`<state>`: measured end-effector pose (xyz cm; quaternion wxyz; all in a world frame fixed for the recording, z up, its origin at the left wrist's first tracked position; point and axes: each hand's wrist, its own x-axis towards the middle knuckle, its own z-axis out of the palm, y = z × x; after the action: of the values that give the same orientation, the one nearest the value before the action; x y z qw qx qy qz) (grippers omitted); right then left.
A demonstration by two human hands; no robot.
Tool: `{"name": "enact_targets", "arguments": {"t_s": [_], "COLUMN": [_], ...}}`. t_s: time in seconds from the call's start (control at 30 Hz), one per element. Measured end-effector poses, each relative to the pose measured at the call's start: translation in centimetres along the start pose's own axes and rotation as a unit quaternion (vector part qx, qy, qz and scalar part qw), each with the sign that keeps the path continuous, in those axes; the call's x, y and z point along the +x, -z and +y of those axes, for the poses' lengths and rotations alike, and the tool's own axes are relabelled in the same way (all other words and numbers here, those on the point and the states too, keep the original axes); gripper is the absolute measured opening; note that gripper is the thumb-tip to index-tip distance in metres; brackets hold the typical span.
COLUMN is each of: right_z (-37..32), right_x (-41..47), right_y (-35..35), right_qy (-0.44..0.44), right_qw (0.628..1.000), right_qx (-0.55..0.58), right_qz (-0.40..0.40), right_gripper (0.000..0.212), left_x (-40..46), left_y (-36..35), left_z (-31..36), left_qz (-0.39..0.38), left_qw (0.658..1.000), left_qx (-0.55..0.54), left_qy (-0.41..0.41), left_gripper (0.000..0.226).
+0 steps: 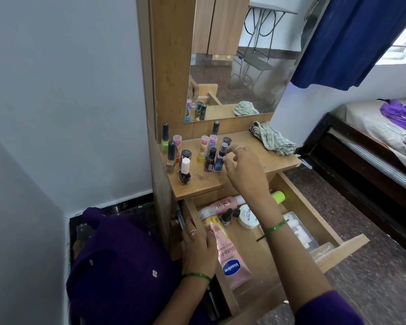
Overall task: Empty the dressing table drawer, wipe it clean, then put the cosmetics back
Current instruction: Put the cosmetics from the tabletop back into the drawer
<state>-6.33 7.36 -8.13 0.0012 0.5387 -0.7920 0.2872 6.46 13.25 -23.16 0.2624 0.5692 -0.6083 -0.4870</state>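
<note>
The drawer (314,212) is pulled out below the bench (256,160), and cosmetics lie in both places. In the drawer a pink lotion tube (230,256) lies lengthwise just right of the left hand (197,245), which rests on the drawer's left wall with its fingers (190,227) lying straight and close together along the wood. Beyond those fingers sit a second pink bottle (223,202), two small dark dropper bottles (230,215) and a round white jar (247,216); a lime-green cap (278,197) shows at the back, and a clear box of small items (300,233) lies along the right side.

Up on the bench, the right hand (244,170) reaches over the drawer, its fingers (227,160) loosely curled and slightly spread right against a blue nail polish bottle (219,160); whether they actually pinch it I cannot tell. Just left of those fingers stands a dark brown bottle (209,160), and further left a cluster of more polish bottles (174,156) and pastel lip balm tubes (203,146). A crumpled checked cloth (272,139) lies on the bench to the right of the fingers, below the mirror (244,66). A bed (373,137) stands off to the far right
</note>
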Motion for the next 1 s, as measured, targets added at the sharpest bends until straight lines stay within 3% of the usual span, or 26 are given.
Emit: {"name": "enact_targets", "arguments": {"t_s": [0.2,0.37,0.67,1.0], "right_z": [-0.1,-0.3,1.1,6.2], "right_x": [0.1,0.5,-2.4,-8.7], "right_y": [0.1,0.1,3.6,2.9], "right_qy": [-0.009,-0.020,-0.072,-0.179], "right_qw": [1.000,0.998,0.987,0.975], "right_qx": [0.028,0.050,0.131,0.026], "right_qz": [-0.006,0.016,0.061,-0.128], "right_gripper": [0.038,0.020,0.020,0.014], "left_x": [0.0,-0.2,-0.2,-0.2], "left_y": [0.0,0.2,0.2,0.2], "left_z": [0.2,0.5,0.6,0.8], "left_qz": [0.004,0.000,0.004,0.010], "left_qw": [1.000,1.000,1.000,1.000], "left_qx": [-0.004,-0.004,-0.013,-0.003], "left_qy": [0.005,0.002,0.005,-0.001], "left_gripper": [0.064,0.066,0.065,0.061]}}
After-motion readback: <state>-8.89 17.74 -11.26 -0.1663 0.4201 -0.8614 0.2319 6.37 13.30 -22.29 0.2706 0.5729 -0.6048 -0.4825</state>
